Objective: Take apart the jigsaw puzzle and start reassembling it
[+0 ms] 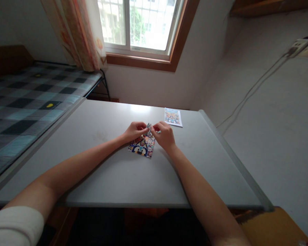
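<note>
A partly assembled jigsaw puzzle (140,149) lies on the table, printed with a blue cartoon dog's face amid a crowd of small colourful figures. Over its far edge, my left hand (136,131) and my right hand (164,135) come together from either side. Between their fingertips is a small grey-backed jigsaw piece (149,125), pinched from left and right. Fingers partly cover it, so its exact outline is hidden, as is whether it touches the puzzle's top edge. Both hands are closed in a pinch.
A printed reference picture (173,117) with the same dog lies behind my right hand. The grey-white table (113,184) has raised side edges. Left of it stands a bed with a checked mattress (41,89); a wall with a cable (256,83) is on the right.
</note>
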`<state>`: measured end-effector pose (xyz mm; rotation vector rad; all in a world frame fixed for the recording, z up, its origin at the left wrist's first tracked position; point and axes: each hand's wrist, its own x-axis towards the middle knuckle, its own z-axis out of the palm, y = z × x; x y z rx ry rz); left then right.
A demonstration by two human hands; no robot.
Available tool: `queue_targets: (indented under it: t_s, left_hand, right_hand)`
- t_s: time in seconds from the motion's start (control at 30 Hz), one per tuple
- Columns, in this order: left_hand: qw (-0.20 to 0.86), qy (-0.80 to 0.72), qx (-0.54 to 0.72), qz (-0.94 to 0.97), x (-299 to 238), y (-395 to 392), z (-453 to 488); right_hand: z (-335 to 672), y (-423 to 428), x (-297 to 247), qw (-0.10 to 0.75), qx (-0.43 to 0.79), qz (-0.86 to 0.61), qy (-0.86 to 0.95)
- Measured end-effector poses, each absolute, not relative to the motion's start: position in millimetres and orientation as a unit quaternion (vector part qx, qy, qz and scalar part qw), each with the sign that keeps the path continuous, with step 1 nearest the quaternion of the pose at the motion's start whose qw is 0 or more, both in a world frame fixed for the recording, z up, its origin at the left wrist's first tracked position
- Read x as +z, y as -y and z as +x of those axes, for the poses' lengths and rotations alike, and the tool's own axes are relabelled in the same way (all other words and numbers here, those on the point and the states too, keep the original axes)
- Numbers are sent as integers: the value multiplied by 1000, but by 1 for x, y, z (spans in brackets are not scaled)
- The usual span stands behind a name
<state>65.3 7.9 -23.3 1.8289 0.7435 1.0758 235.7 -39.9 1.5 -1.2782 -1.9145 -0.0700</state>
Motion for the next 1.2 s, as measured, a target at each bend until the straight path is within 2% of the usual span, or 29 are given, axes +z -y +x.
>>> queue_targets:
  t_s: [0.17,0.4,0.7,0.87,1.0,1.07,1.13,1.2]
  left_hand:
    - [395,-311,434,748,-24,-9,65]
    - [392,-317,446,740,-24,-9,66]
    - [414,-299,446,735,-24,-6,66]
    - [409,-319,447,729,-22,-4,66]
    - [437,-318,447,712,-24,-5,65]
    - [447,-318,444,708,-24,-5,65]
    - [447,-317,442,710,-22,-5,65]
    - [442,-314,434,719,-19,-3,65]
  right_hand:
    - [236,45,8,304,-175,-452,820]
    - [233,46,9,293,-212,-443,820]
    - [227,45,4,431,-63,-523,733]
    - [232,40,5,502,105,-597,617]
    - [250,27,-4,485,174,-629,582]
    - [260,22,-9,436,177,-651,595]
    - [267,20,-11,391,142,-674,611]
    - [268,21,-9,387,103,-672,623]
